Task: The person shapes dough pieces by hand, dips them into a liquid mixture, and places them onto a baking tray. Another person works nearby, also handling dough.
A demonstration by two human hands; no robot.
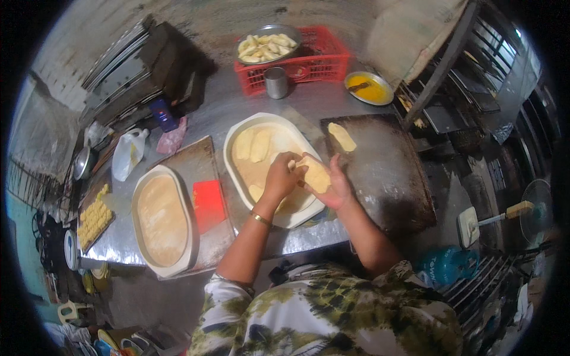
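A flat oval piece of yellowish dough [316, 175] rests across the palm and fingers of my right hand [339, 189], whose thumb stands apart from it. My left hand [282, 175] has its fingertips at the left edge of this piece, seemingly pinching it; the exact finger contact is partly hidden. Both hands are above a cream oval tray [229, 167] dusted with tan powder. Inside the tray, two flat dough pieces [253, 144] lie side by side at the far left, and another dough piece [256, 192] shows partly behind my left wrist.
One flattened dough piece [342, 137] lies on a dark baking sheet [378, 178] to the right. Left are a second powdered tray [162, 218] and a red scraper [209, 205]. Farther back stand a red crate [311, 66], peeled bananas [267, 46], a metal cup [276, 83] and a yellow-mixture bowl [369, 89].
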